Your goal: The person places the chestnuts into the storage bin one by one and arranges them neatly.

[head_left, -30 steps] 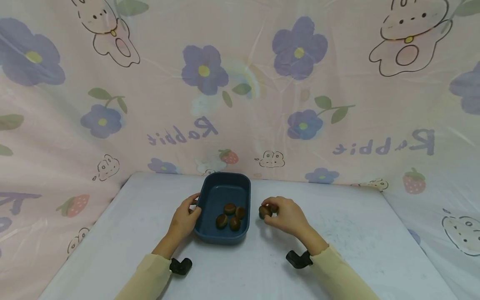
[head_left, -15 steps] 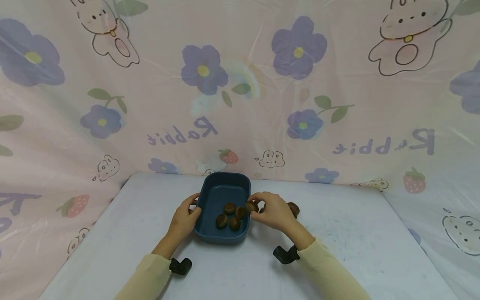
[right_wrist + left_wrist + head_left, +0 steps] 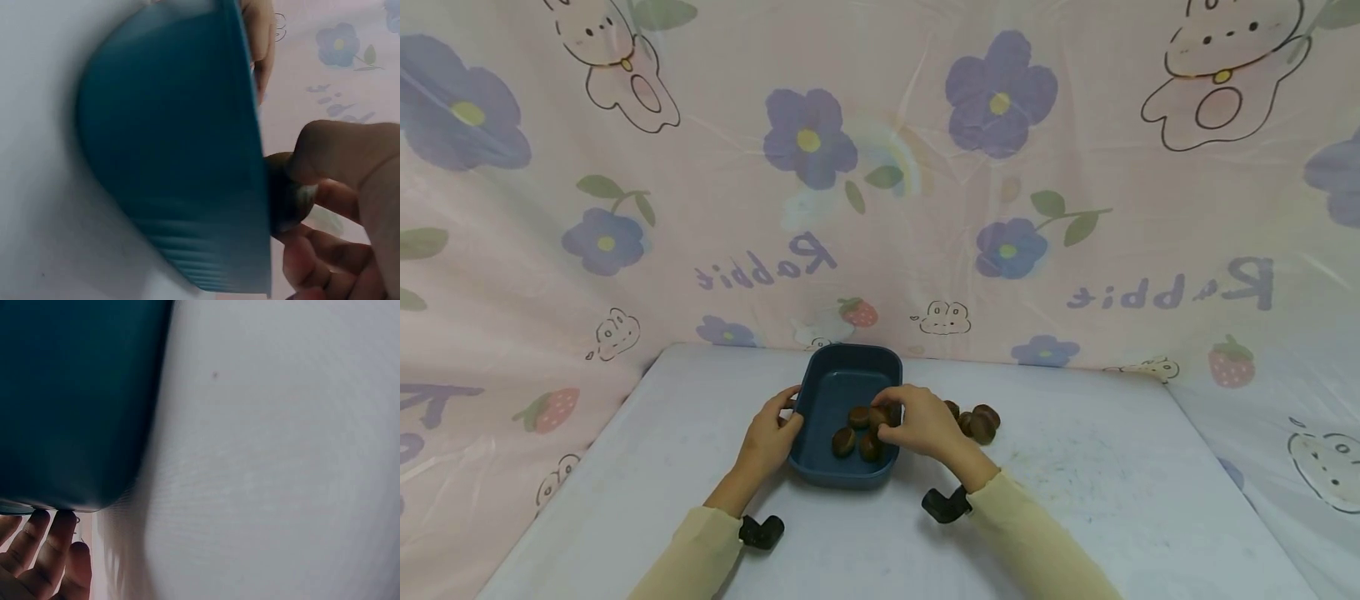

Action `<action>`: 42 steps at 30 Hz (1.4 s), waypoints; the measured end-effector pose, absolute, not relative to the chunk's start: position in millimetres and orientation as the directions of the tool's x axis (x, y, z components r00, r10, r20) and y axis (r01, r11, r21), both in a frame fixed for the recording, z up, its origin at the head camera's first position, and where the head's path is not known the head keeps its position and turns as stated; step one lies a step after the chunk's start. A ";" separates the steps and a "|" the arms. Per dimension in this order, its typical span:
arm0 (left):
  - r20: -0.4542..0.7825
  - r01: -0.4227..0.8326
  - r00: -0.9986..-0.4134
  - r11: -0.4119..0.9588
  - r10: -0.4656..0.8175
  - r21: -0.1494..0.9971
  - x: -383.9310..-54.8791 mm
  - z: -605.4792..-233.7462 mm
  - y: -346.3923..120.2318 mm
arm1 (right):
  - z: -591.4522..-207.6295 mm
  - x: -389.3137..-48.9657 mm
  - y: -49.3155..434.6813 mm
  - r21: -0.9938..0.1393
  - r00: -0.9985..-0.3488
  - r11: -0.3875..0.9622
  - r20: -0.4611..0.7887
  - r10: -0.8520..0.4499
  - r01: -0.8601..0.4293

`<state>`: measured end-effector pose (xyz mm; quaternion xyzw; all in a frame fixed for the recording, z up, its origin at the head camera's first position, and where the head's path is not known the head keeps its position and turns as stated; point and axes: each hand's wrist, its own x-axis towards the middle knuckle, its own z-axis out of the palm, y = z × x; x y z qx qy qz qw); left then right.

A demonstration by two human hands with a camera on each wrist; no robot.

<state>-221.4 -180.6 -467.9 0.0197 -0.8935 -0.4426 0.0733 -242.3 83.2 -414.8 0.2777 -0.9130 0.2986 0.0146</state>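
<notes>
Blue box [image 3: 838,392] between hands [image 3: 917,423] — right one hides some rim [image 3: 900,368] — chestnuts [image 3: 981,427] on table [image 3: 1090,450].

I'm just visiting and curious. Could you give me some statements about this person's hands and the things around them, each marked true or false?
1. The person's bare left hand touches the dark-blue, rounded rectangular container. True.
2. The bare right hand holds nothing. False: it pinches a rounded brown chestnut at the container's right-hand rim.
3. Several loose brown chestnuts lie on the white table, right of the container. True.
4. The container is empty. False: rounded brown chestnuts inside rest on its bottom.
5. The pale pink backdrop is printed with purple flowers. True.
</notes>
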 end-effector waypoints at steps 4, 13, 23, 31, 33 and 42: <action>0.113 0.029 -0.988 0.608 -0.101 0.793 -221.5 -467.5 -180.4 | -417.1 -243.4 78.7 -0.561 -0.841 0.647 0.189 -0.508 -0.517; 0.100 0.022 -0.990 0.594 -0.099 0.804 -221.9 -468.1 -181.1 | -424.0 -247.8 71.9 -0.516 -0.851 0.691 0.163 -0.500 -0.505; 0.106 0.022 -0.989 0.595 -0.107 0.803 -220.8 -468.6 -180.2 | -428.3 -250.9 67.1 -0.488 -0.862 0.724 0.139 -0.487 -0.488; 0.102 0.021 -0.989 0.590 -0.104 0.807 -221.2 -467.2 -180.3 | -431.0 -254.0 65.9 -0.459 -0.864 0.742 0.137 -0.485 -0.489; 0.097 0.018 -0.990 0.590 -0.103 0.807 -221.3 -466.9 -180.2 | -431.2 -254.5 65.7 -0.454 -0.864 0.745 0.137 -0.484 -0.489; 0.099 0.020 -0.990 0.588 -0.103 0.809 -221.1 -468.2 -180.3 | -431.4 -254.7 65.8 -0.448 -0.864 0.747 0.138 -0.485 -0.491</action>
